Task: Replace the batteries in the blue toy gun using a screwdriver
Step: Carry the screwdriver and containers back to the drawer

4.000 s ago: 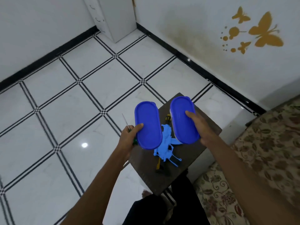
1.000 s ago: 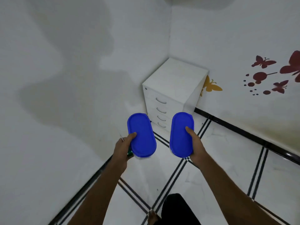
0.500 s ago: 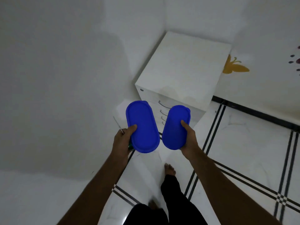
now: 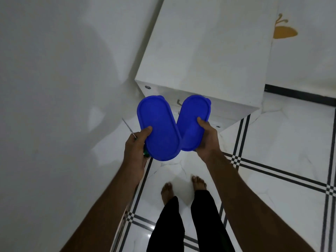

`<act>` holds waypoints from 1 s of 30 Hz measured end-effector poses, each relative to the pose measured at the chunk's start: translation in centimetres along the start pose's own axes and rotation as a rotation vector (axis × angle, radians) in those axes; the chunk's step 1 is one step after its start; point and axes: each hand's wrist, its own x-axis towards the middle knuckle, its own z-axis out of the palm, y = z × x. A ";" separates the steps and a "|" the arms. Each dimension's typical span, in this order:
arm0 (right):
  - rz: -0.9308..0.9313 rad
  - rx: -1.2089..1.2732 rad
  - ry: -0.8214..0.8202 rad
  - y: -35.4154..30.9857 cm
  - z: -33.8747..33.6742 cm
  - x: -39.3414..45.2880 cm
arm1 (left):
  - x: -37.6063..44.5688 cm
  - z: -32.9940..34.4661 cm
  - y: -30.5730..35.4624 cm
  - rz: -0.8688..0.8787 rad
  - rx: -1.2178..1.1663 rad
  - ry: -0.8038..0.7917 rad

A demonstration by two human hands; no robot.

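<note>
**Two blue boxes in hand, toy gun out of frame**

Person stands barefoot on the tiled floor [image 4: 272,142], facing a white drawer cabinet [image 4: 209,51] in the upper centre of the frame. The blue toy gun isn't visible anywhere, so can't say where it is.

Left hand [image 4: 135,151], centre-left: thumb on top of the left blue container [image 4: 158,128], fingers curled under it, gripping. Same hand also pinches the screwdriver [image 4: 129,128] against the box; thin metal shaft pokes up-left, bit of green handle shows below the box edge. Right hand [image 4: 207,137], centre: thumb on the lid of the right blue container [image 4: 192,122], fingers wrapped beneath, holding it. The two boxes overlap at their lower ends, left one in front.

Handling, as a guess: boxes look like stiff, light plastic w/ smooth lids, prob. a bit slippery; best held across the short width near one end, thumb on top, as now. Contents unseen. Screwdriver is slim and only trapped between hand and box, so likeliest to slip; take it by the handle.

Count: 2 blue containers, 1 screwdriver, 1 cabinet, 2 hands, 0 toy guns, 0 batteries in view.
</note>
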 end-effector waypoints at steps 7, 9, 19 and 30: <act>-0.097 0.036 -0.061 1.1 1.7 1.0 | 2.2 -2.8 -0.7 -0.035 -0.022 -0.015; -0.120 0.035 -0.078 1.1 1.9 1.0 | 2.5 -3.3 -0.5 -0.026 -0.011 -0.031; -0.191 -0.016 -0.196 1.6 1.7 2.6 | 4.2 -5.5 -1.4 -0.013 0.051 -0.090; -0.138 -0.034 -0.205 3.1 1.2 1.6 | 5.1 -7.1 -1.3 -0.006 0.091 -0.095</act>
